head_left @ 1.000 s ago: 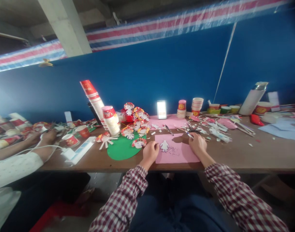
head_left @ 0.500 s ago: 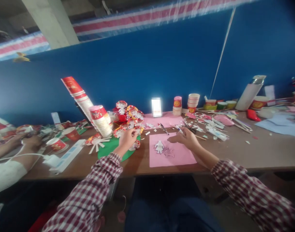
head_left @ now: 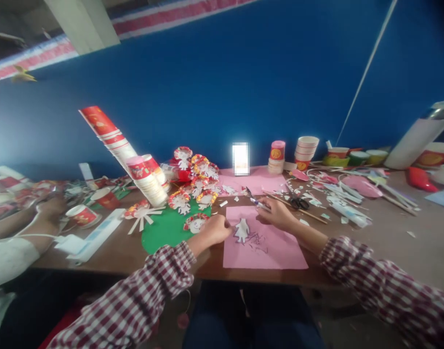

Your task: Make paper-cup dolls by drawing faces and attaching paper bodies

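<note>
On the pink sheet (head_left: 280,254) lies a white paper doll cutout (head_left: 242,231), next to dark scribbled marks. My left hand (head_left: 219,229) is at the sheet's left edge, just left of the cutout, its fingers pinched together; whatever may be between them is hidden. Over the sheet's upper right part, my right hand (head_left: 277,213) grips a white and blue pen (head_left: 259,203) that points up and left. Left of my left hand, on a green sheet (head_left: 160,230), lies a cutout with a red and yellow frilled edge (head_left: 196,223).
Stacked paper cups (head_left: 145,177) lean at the left, near a white power strip (head_left: 98,237). Scissors (head_left: 299,202), sticks and paper scraps lie to the right. A bright phone-like screen (head_left: 241,159) stands at the back. Another person's arm (head_left: 43,223) is at far left.
My left hand has moved right and nearer, from over the green sheet to the pink sheet's edge. My right hand still holds the pen. The camera view has shifted.
</note>
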Tool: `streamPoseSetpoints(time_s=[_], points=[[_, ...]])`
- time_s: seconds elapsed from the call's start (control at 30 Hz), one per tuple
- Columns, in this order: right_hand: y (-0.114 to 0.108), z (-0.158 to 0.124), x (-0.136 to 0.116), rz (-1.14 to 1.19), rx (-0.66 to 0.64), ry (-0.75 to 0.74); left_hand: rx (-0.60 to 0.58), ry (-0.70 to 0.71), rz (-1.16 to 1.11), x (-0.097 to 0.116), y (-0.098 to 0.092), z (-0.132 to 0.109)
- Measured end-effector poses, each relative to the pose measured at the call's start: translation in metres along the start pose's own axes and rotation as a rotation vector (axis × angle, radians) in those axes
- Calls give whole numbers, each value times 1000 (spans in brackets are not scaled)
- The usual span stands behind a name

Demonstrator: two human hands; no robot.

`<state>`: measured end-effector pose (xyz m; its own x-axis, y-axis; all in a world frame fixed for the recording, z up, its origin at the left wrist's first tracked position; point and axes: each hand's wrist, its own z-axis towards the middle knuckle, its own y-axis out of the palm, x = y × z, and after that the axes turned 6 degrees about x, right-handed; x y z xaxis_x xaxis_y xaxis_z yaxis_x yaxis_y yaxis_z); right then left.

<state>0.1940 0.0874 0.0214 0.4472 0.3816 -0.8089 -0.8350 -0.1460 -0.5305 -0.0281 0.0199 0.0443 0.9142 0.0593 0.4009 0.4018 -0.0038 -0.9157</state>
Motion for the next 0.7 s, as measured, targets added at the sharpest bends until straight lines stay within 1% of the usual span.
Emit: streamPoseSetpoints(time_s=[0.07,0.13,0.27,0.33,0.4,0.5,0.57,0.63,0.7], points=[[-1,0,7,-26,58,-50,-18,-26,-23,0,3,3],[-2,-1,13,-46,120,-62,-47,-41,-59,-2,8,6],[-4,-3,18,-37,147,-49,-120,-46,-159,-5,16,12],[-5,-4,16,-24,157,-33,-141,-45,-210,-4,14,15],[-7,-3,14,-20,196,-3,-152,-43,-259,-2,7,18],[-8,-2,13,-18,267,25,-126,-56,-318,3,-8,29],[-8,-1,13,6,283,27,-90,-87,-348,7,-15,41],[-9,-1,13,36,285,26,-54,-116,-376,12,-17,55],[-9,0,14,43,296,29,-23,-138,-399,18,-13,70]])
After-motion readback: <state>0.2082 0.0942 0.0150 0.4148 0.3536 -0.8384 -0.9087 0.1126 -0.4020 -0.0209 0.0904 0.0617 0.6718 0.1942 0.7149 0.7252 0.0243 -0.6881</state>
